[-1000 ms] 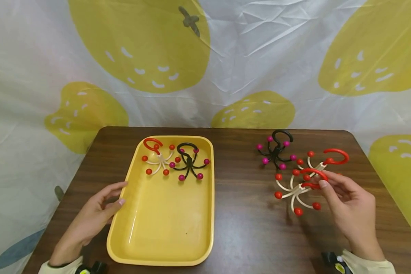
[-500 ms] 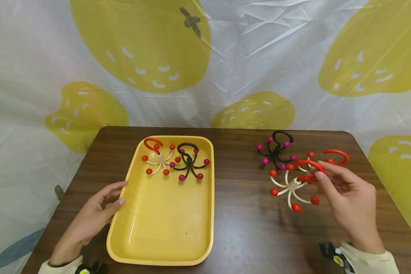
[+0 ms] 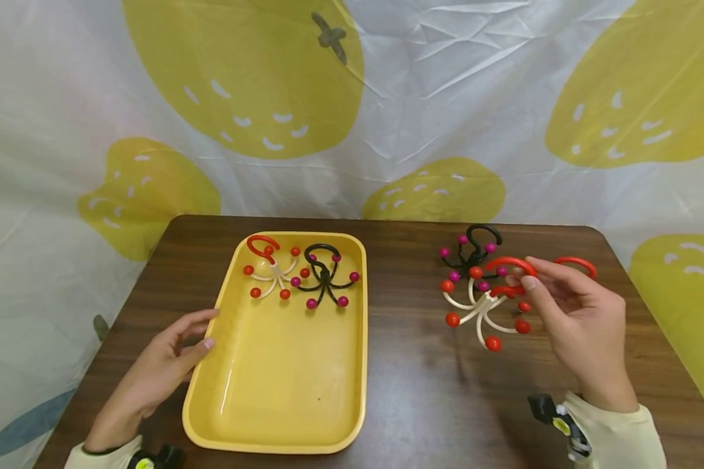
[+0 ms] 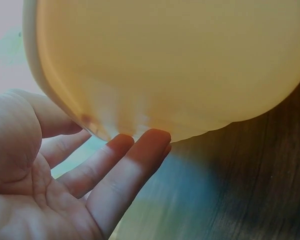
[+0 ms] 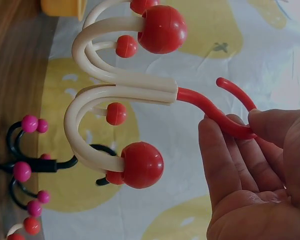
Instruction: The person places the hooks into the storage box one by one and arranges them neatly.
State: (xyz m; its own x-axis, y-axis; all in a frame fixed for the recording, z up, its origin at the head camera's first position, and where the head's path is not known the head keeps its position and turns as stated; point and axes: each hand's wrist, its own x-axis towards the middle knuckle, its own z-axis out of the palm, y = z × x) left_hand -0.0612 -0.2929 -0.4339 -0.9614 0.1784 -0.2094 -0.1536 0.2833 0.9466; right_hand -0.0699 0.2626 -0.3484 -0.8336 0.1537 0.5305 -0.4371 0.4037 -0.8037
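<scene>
Right hand (image 3: 575, 326) is pinching the red hook of a white hanger (image 3: 484, 306), holding it up off the table (image 3: 422, 391). Its white arms with red balls are sticking out past the fingertips. Left hand (image 3: 158, 371) is lying loose and flat, fingertips touching the near side of the yellow tray (image 3: 211, 391).

yellow tray (image 3: 211, 384), red-and-cream hook (image 3: 484, 306)

Black hook (image 3: 472, 257) on table (image 3: 410, 391), lemon-print cloth (image 3: 352, 111) (creased) behind
</scene>
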